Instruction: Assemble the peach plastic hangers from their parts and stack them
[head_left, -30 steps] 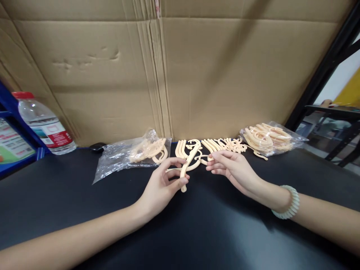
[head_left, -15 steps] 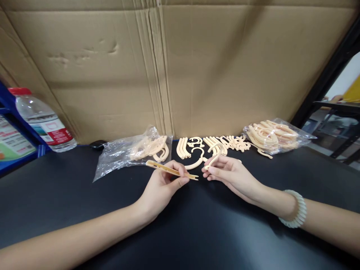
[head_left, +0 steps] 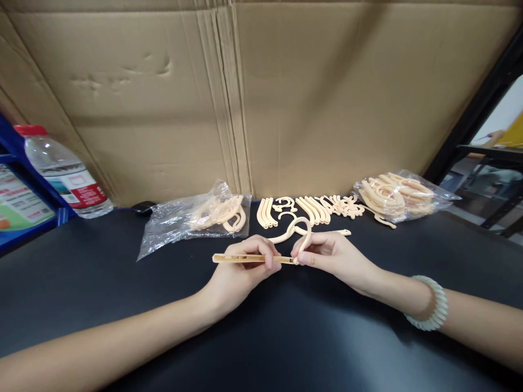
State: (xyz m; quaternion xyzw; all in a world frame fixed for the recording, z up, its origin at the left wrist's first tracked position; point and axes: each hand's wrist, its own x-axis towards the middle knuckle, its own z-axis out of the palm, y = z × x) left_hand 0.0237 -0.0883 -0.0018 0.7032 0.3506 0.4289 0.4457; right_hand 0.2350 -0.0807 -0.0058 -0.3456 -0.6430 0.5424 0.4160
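Closed around a beige plastic hanger arm [head_left: 232, 258] is my left hand [head_left: 245, 267]; the arm lies nearly level, its grooved side towards me. My right hand [head_left: 327, 253] pinches a curved hanger hook [head_left: 305, 231] of the same beige plastic near its base. The hook's base meets the slotted right end of the arm, and the fingers partly cover that spot. Behind my hands a hanger [head_left: 281, 238] rests on the black table [head_left: 261, 337], partly hidden by the hook and my fingers.
Along the cardboard wall [head_left: 347, 98] lie rows of hanger arms [head_left: 312, 210], loose hooks [head_left: 285, 204] and a heap of small parts [head_left: 347, 207]. Clear bags of hanger parts lie at left [head_left: 216, 215] and right [head_left: 396, 193]. A water bottle [head_left: 69, 174] stands at far left.
My hands have come together. The hook has moved left and down, and its base now meets the arm's end. The arm has turned from slanting to nearly level.
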